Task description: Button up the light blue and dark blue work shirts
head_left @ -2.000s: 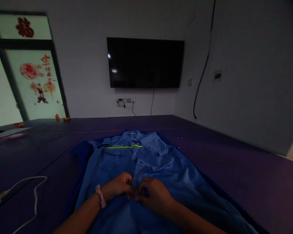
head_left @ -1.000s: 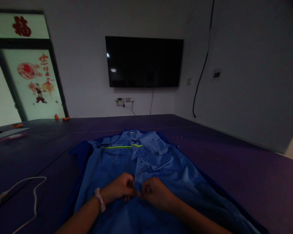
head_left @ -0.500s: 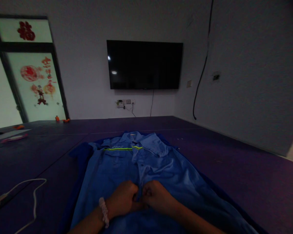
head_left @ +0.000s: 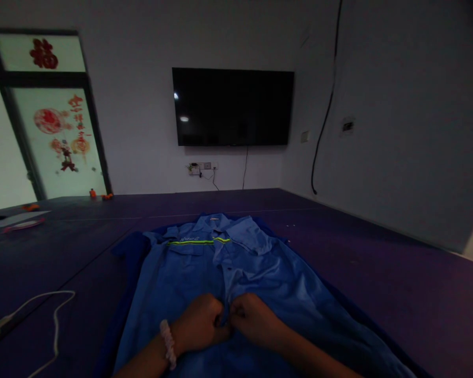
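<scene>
A blue work shirt (head_left: 189, 275) with a yellow-green stripe across the chest lies face up, its collar pointing away from me. Beneath it, darker blue cloth (head_left: 132, 262) shows along both sides. My left hand (head_left: 201, 320), with a pale scrunchie (head_left: 167, 344) on the wrist, pinches the shirt's front opening. Against it, my right hand (head_left: 254, 320) is closed on the opposite front edge, fingertips meeting the left ones. Whatever lies between the fingertips, perhaps a button, is hidden. Higher up the placket a small dark button (head_left: 229, 269) shows.
The purple surface (head_left: 339, 252) spreads around the shirt. A white cable (head_left: 55, 320) curls at the lower left. Farther left are a pale flat sheet (head_left: 13, 219) and a pink-rimmed item (head_left: 23, 226). A television (head_left: 234, 107) hangs on the far wall, and a black cord (head_left: 324, 131) dangles at right.
The view has tipped up very slightly. Both hands stay at the same spot on the shirt front, with only small shifts of the fingers.
</scene>
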A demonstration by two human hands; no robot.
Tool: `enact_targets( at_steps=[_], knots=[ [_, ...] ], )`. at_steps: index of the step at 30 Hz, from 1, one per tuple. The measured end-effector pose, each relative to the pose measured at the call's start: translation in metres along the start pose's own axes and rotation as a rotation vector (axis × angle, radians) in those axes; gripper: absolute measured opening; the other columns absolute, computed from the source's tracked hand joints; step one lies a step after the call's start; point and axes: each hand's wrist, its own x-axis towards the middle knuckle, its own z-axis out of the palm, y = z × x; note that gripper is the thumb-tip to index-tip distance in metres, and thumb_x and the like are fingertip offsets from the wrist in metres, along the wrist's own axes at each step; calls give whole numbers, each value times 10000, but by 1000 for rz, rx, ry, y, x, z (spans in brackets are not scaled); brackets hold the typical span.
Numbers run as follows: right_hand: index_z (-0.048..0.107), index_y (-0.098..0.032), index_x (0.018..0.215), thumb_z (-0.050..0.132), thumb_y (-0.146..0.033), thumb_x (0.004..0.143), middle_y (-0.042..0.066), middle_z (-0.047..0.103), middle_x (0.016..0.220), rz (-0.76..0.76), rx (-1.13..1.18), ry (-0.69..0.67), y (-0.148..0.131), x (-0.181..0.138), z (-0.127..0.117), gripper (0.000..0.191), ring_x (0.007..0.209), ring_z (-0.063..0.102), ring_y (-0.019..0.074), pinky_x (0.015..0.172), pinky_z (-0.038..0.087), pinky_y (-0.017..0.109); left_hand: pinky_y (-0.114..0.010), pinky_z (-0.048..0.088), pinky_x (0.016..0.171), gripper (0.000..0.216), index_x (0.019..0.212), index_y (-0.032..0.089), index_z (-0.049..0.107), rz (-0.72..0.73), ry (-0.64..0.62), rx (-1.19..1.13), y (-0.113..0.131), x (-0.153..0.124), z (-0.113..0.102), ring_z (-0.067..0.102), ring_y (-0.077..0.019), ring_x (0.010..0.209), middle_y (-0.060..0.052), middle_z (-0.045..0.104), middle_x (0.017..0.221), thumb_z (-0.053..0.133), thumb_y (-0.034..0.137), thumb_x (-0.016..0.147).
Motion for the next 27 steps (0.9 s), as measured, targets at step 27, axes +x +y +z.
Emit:
enact_targets(
  at_steps=[27],
  knots=[
    [622,-141,694,475,-137,724,-24,527,525,-138,173,86,-7,-1,-4,150,463,453,79,429,268,173,-175,271,451,208,566,134,547,-20,-76,-261,-2,3,-6,434,-70,503,34,507,524,537,291,702]
  ],
)
